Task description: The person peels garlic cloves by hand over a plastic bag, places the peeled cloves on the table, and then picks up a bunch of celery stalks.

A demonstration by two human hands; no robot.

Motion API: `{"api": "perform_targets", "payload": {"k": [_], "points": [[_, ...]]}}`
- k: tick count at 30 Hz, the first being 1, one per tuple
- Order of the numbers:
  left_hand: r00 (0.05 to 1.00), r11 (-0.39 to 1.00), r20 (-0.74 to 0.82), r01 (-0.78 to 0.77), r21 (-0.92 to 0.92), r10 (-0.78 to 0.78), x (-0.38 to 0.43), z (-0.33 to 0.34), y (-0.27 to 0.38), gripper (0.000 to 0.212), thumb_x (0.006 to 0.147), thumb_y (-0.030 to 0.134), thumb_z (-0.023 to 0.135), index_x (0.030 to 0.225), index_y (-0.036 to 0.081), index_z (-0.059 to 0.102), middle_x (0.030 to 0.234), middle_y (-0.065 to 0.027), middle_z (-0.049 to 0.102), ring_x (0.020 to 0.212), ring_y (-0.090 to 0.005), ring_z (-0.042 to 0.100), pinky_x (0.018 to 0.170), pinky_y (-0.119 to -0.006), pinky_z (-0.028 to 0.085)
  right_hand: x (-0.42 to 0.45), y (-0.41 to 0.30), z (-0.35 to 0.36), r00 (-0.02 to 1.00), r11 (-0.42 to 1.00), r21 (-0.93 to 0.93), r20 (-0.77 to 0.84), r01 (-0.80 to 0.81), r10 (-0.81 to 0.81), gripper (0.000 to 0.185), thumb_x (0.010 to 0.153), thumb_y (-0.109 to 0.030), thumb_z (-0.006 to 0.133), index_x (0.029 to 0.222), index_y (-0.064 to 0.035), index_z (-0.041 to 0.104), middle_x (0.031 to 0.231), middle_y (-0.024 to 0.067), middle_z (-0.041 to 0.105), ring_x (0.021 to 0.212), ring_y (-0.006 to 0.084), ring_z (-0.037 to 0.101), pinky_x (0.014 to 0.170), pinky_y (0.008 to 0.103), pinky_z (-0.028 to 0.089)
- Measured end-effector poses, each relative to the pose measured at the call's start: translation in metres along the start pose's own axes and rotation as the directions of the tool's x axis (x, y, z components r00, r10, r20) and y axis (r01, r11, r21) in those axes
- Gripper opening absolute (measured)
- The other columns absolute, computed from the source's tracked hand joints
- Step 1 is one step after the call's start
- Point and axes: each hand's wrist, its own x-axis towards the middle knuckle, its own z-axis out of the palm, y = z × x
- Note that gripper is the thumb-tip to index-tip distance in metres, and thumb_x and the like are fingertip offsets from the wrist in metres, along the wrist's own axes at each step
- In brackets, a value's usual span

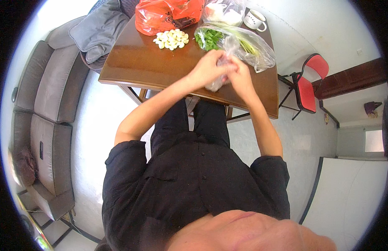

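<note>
Both hands meet over the front of a brown wooden table (140, 67). My left hand (209, 66) and my right hand (241, 73) close around a clear plastic bag (215, 85), its gathered part showing above the fingers. Something reddish shows faintly through the plastic; blur and the fingers hide what it is. Just beyond the hands lies another clear bag (264, 59) with long green stalks (247, 45) inside. Leafy green herbs (209, 39) sit at its left end. A heap of pale peeled cloves, apparently garlic (171, 39), rests on the bare tabletop left of the herbs.
An orange plastic bag (168, 15) stands at the table's back, beside a clear bag with whitish contents (225, 14). A white mug (255, 20) is near the far right corner. To the right is a red folding chair (307, 94); a grey sofa (52, 88) lines the left.
</note>
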Motion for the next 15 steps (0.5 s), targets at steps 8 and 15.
{"api": "perform_targets", "payload": {"k": [8,15], "points": [[0.975,0.911,0.143,0.212,-0.353,-0.172,-0.116,0.009,0.010,0.030,0.080,0.011,0.072,0.105,0.001,0.058,0.099,-0.0071,0.059,0.090,-0.0142,0.057,0.081,-0.030,0.047,-0.106,0.001,0.020,0.923,0.921,0.293,0.355,-0.258,0.146,0.036,0.091,-0.003,0.053,0.127,-0.0016,0.050,0.114,0.0050,0.057,0.087,0.0097,0.059,0.070,0.0254,0.052],[0.977,0.983,0.116,0.180,0.019,-0.181,-0.146,0.026,-0.036,0.017,0.085,0.011,0.066,0.098,0.002,0.059,0.095,-0.0033,0.060,0.090,-0.0087,0.055,0.078,-0.027,0.046,-0.136,0.042,0.047,0.912,0.834,0.403,0.317,-0.377,0.259,0.030,0.091,-0.007,0.055,0.118,-0.0038,0.045,0.108,0.0076,0.055,0.087,0.0144,0.060,0.073,0.0286,0.053]]}}
